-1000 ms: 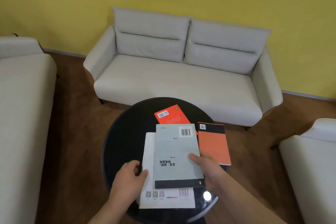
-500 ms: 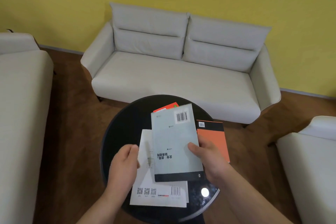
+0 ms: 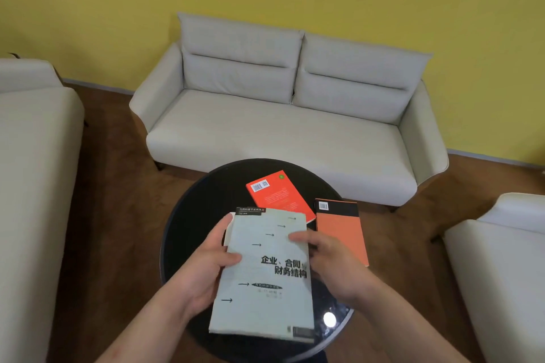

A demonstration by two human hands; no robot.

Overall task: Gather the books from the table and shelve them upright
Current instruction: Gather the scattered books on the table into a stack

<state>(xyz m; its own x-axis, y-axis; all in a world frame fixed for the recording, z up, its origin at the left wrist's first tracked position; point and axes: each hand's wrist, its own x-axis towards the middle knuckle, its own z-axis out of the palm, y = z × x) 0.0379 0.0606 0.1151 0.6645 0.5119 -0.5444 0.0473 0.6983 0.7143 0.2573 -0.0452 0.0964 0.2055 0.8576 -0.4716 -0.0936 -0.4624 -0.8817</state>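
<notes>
Holding the pale grey book over the near side of the round black table, the left hand gripped its left edge, thumb on the cover, while the right hand clasped its right edge. The book hid the fingers beneath it. A red book lay farther off. The right hand covered a corner of the orange book at the right. The small print was blurred.

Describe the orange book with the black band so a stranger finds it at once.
Before the grey sofa stands a round black table. At its right edge, right of the pale book held by the left hand and right hand, an orange book lies flat. Unlike the red book beside it, it has a black band with a barcode at its far end.
</notes>
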